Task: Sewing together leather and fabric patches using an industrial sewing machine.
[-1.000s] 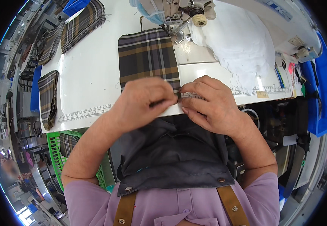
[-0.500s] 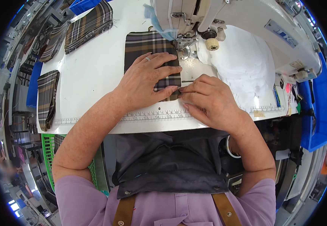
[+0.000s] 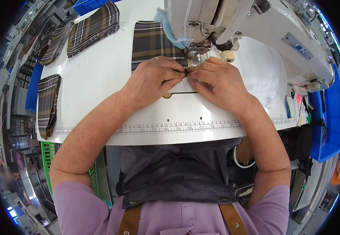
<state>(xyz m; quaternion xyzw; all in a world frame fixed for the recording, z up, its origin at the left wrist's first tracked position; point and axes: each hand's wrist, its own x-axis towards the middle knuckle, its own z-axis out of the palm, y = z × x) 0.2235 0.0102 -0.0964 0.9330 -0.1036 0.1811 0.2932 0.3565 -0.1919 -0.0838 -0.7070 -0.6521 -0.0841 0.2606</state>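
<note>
A plaid fabric piece (image 3: pixel 150 44) lies just left of the sewing machine's presser foot (image 3: pixel 195 58), its near part under my fingers. My left hand (image 3: pixel 152 81) pinches the near right corner of this piece. My right hand (image 3: pixel 221 83) has its fingertips closed on the same corner, meeting the left fingertips just below the foot; the pinched edge is mostly hidden. A light blue cloth (image 3: pixel 168 26) hangs on the machine head (image 3: pixel 270 23) above the piece.
Plaid stacks (image 3: pixel 91 29) (image 3: pixel 46 103) lie along the table's (image 3: pixel 84 98) left. White cut pieces (image 3: pixel 266 84) sit under the machine arm. Blue bins (image 3: pixel 326 149) (image 3: pixel 33 94) flank the table; a green basket (image 3: pixel 46 160) is below at left. A blurred person (image 3: pixel 3 172) is far left.
The plaid piece and both hands have moved away from me, up toward the presser foot. My left hand, spread over the fabric half a second ago, now pinches its edge.
</note>
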